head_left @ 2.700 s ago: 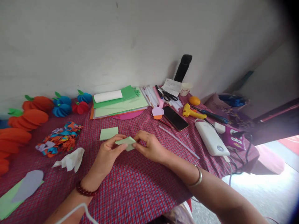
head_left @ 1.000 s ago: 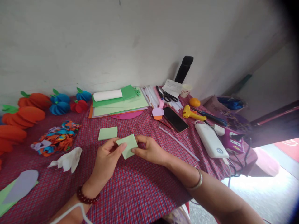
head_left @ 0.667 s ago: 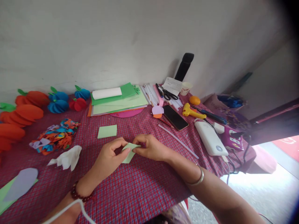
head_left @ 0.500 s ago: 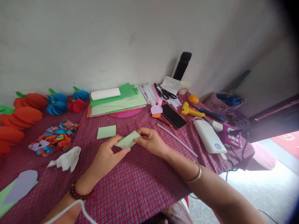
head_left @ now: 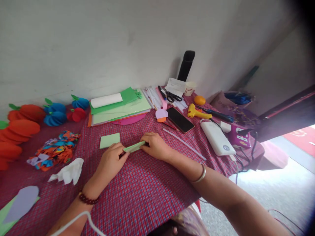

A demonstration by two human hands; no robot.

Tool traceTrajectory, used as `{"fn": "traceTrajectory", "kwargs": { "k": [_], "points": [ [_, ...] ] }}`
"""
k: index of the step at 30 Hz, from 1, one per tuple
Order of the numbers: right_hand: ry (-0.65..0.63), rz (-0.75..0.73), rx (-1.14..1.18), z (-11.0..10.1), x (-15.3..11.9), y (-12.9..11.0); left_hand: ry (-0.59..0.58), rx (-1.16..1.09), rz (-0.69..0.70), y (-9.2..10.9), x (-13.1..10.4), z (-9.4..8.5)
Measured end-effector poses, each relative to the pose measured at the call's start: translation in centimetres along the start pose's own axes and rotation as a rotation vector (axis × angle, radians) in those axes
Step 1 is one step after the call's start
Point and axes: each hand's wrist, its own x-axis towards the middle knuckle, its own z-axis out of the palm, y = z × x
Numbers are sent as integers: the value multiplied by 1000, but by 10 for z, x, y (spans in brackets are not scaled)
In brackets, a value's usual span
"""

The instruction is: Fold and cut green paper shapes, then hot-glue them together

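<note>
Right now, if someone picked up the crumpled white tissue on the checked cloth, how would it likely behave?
The crumpled white tissue would probably be floppy, since it lies in soft, uneven folds. It looks thin, so likely very light. Its ragged edges suggest it could tear if pulled hard.

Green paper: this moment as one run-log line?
left hand: holds paper | right hand: holds paper | green square: on cloth | phone: on cloth

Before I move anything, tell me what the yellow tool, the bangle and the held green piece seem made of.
Yellow tool: probably smooth plastic, by its even colour and moulded shape. Bangle: likely polished metal, silvery and shiny. Green piece: matte paper or thin card, by its thin, straight edges.
</note>
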Motion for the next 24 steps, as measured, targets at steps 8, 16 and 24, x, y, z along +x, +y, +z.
{"fn": "traceTrajectory", "kwargs": {
  "k": [8, 16, 24],
  "points": [
    [-19, -29, -132, 1, -3, 0, -5, -11, 12, 0, 1, 0],
    [-30, 54, 105, -2, 0, -10, 84, -415, -184, 15, -2, -2],
    [-51, 198, 521, -1, -5, -16, 52, -1072, -527, 19, -4, 5]
  ]
}}
